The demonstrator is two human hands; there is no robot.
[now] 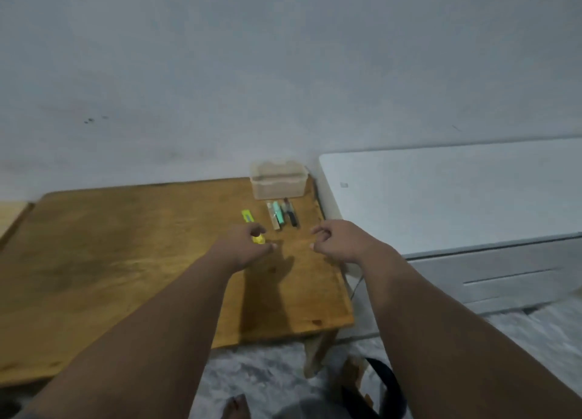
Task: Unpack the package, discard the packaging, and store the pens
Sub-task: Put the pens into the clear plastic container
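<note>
On a wooden table, the left hand pinches a small yellow item; beyond it, pens lie before a clear plastic box, contents unclear. Right hand hovers loosely curled, empty.

Single head view, high, facing forward-down over wooden table toward wall.

- Wooden table — low, honey-brown top, against the wall.
- Clear plastic box at the far right corner.
- Just in front of it — a row of pens, side by side.
- Yellow-green cutter left of the pens.
</note>
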